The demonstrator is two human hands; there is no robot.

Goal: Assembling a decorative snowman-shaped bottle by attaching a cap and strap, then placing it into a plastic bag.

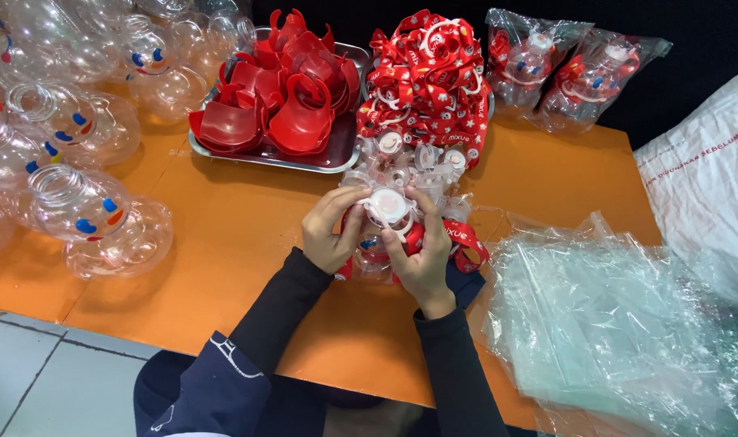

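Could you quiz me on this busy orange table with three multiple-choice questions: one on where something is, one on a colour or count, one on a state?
1. Where does the metal tray of red scoop-shaped pieces stand?
A. At the table's far side
B. On the floor
C. On the person's lap

2. How many sealed bags, each holding a finished bottle, lie at the far right?
A. Five
B. None
C. Two

3. What are the hands doing?
A. Resting flat
B. Both on a white round cap
C. Holding scissors

Answers: 1 A, the tray sits beyond the hands. 2 C, two bags lie side by side. 3 B, the left hand and right hand grip the cap on a clear bottle.
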